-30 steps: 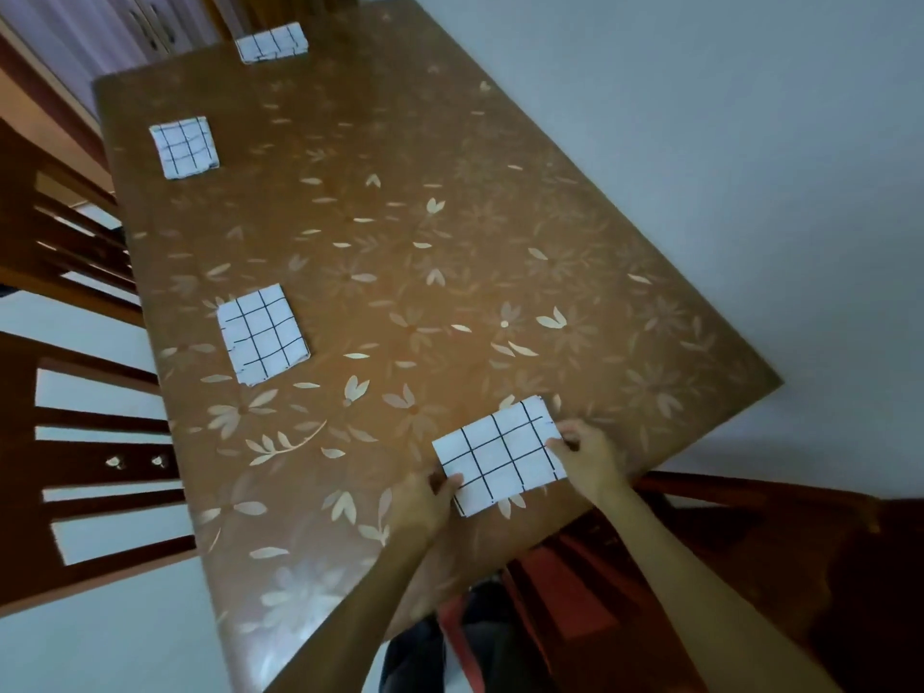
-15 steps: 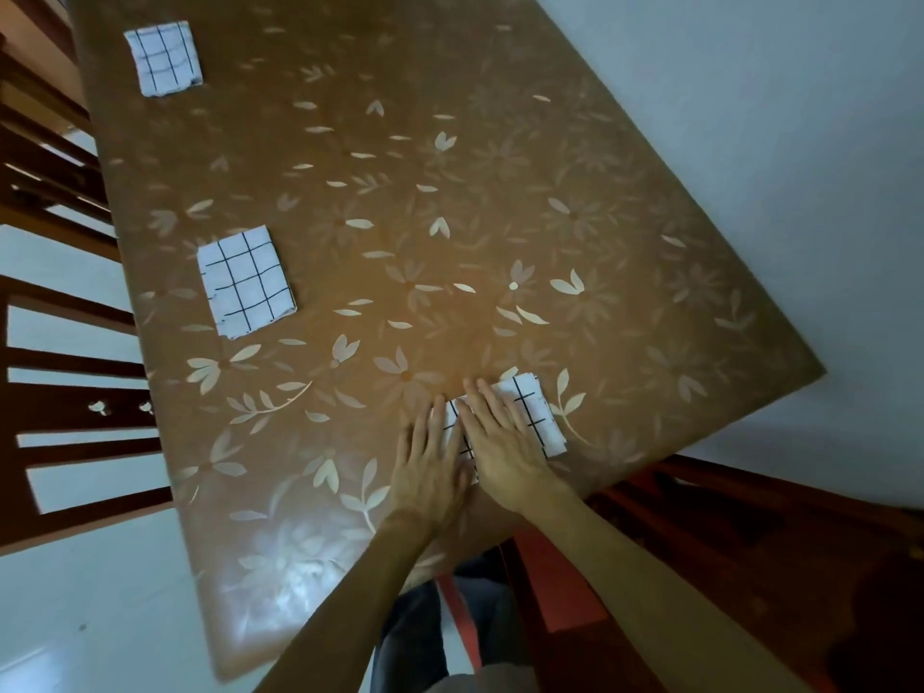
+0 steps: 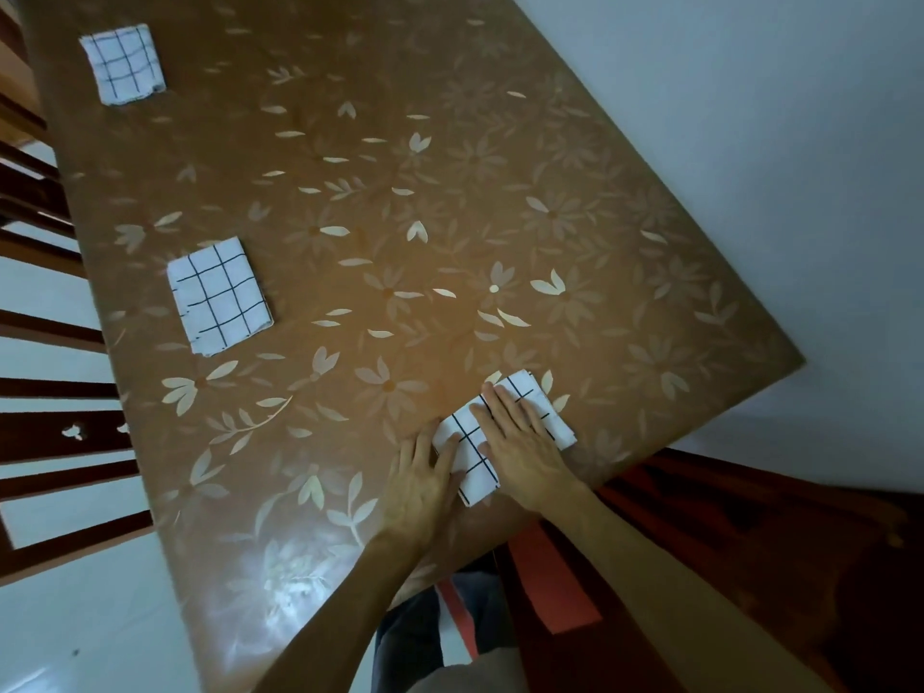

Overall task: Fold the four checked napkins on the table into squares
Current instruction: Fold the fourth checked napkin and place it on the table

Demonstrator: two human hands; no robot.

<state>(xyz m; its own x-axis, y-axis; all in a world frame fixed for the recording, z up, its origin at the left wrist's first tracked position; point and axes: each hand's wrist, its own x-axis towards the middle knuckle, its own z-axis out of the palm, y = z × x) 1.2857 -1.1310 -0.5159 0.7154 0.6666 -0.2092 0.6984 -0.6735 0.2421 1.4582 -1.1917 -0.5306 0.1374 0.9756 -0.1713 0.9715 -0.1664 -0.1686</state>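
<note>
A white napkin with black checks [image 3: 475, 465] lies folded near the table's near edge. My right hand [image 3: 520, 442] lies flat on top of it with fingers spread, covering its middle. My left hand [image 3: 425, 480] rests flat at its left edge, fingertips on the cloth. A second folded checked napkin [image 3: 218, 295] sits at the left side of the table. A third folded napkin [image 3: 122, 63] lies farther back at the left. No fourth napkin is in view.
The brown table [image 3: 450, 217] has a pale flower pattern and a glossy cover. Dark wooden chair backs [image 3: 55, 442] stand along its left side. Another dark red chair [image 3: 750, 542] is at the near right. A grey wall runs on the right.
My view has tilted down and closer, so the farthest napkin left the frame. My hands went from holding the near napkin's edges to lying flat on it; they have now slid slightly apart.
</note>
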